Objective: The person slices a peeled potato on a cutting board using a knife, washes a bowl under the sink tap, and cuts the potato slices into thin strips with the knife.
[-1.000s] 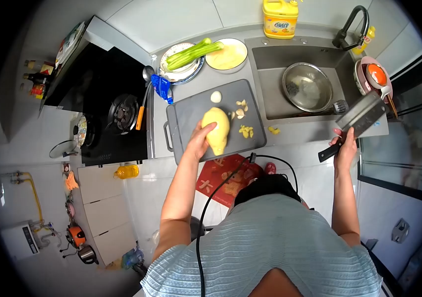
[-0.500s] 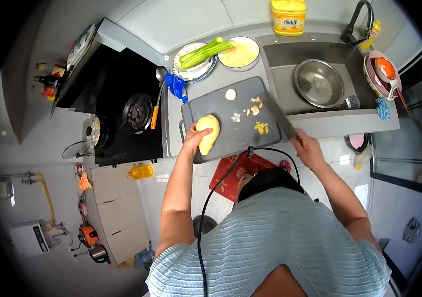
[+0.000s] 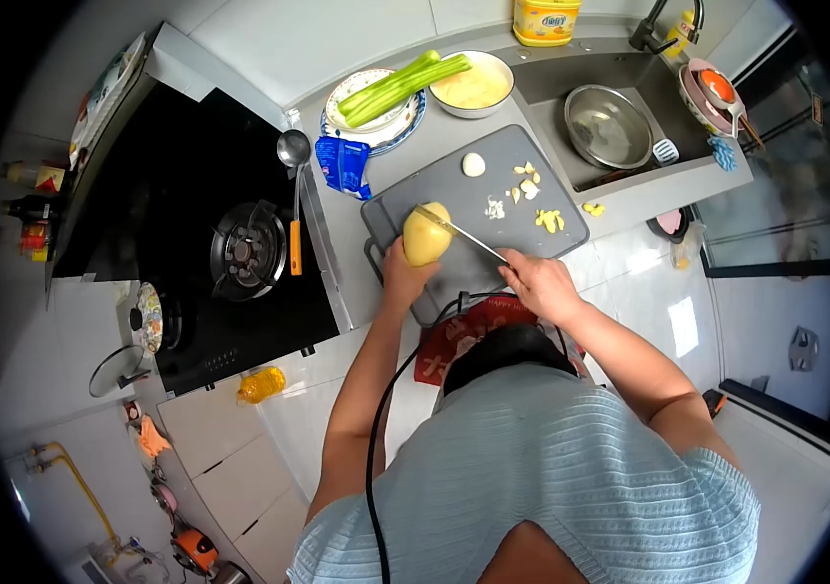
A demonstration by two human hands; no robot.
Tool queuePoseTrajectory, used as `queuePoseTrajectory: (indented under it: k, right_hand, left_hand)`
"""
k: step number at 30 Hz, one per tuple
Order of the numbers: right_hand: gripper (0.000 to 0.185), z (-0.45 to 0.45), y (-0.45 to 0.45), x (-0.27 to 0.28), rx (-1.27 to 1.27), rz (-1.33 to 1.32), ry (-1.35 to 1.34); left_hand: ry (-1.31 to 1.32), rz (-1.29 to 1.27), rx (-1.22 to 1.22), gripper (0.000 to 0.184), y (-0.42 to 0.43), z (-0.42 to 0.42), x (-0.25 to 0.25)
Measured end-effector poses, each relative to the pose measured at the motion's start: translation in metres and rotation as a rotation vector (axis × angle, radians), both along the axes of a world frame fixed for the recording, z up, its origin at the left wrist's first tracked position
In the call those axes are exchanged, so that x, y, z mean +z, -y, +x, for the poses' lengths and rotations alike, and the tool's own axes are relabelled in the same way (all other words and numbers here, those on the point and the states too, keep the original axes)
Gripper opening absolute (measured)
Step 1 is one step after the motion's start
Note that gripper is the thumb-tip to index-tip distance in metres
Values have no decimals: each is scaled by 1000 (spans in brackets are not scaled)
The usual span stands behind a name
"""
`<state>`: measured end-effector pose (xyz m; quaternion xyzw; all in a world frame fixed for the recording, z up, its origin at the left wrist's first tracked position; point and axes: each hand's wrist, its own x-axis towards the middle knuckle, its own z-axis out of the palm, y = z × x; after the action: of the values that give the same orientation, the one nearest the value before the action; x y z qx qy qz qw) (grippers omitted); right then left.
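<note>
"Where's the potato (image 3: 427, 245)?"
"At the board's (image 3: 464, 274) left side, left hand (image 3: 407, 276) gripping it, right hand (image 3: 538, 282) holding the knife (image 3: 478, 239) across it."
"Cutting, seemingly?"
"Yes; next calls for steady pressure."

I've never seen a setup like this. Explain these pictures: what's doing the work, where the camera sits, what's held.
There is no machine here, just a person's two bare hands. All three pictures come from one camera worn on the head, looking forward and down. The fingers of the left hand hold a large yellow vegetable; those of the right hand grip a knife, its blade across the vegetable. On the grey cutting board lie a round white item, garlic cloves, white bits and yellow pieces. Green stalks rest on plates beyond it.
</note>
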<state>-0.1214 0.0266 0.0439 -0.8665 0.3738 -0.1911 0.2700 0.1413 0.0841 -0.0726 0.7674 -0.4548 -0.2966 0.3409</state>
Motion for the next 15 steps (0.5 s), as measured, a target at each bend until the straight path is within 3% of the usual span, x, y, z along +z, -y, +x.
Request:
queuePoseTrajectory:
  k: [15]
  right_hand:
    - [26, 30, -28, -2, 92, -87, -203]
  left_hand:
    - [59, -38, -12, 76, -11, 10, 3]
